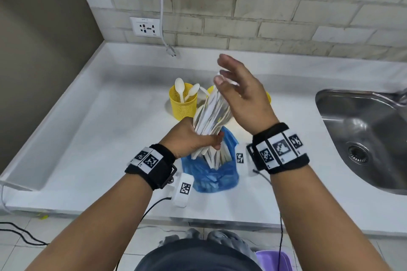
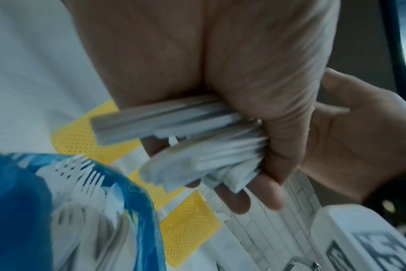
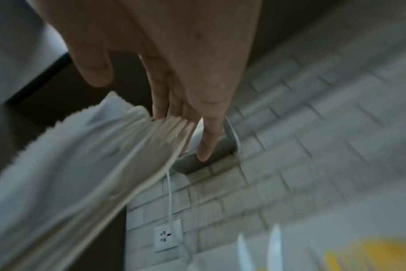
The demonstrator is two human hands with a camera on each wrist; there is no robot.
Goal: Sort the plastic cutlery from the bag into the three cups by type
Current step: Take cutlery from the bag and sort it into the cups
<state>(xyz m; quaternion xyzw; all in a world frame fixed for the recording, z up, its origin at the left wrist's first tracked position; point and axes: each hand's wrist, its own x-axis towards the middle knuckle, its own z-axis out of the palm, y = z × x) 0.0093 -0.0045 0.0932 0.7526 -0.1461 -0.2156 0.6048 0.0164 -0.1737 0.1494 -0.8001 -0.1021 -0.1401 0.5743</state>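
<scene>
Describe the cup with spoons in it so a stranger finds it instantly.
Start at the steel sink and go left along the white counter to the yellow mesh cups behind the blue bag. The spoon cup is the leftmost, fully in view, with two white spoons standing bowl-up.

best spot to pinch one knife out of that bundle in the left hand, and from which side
Pinch a single tip at the top end of the bundle of cutlery, coming from above with the right hand. The left hand clamps the lower part over the blue bag, so only the upper ends fan apart and stand free. Which piece is a knife is too blurred to tell.
</scene>
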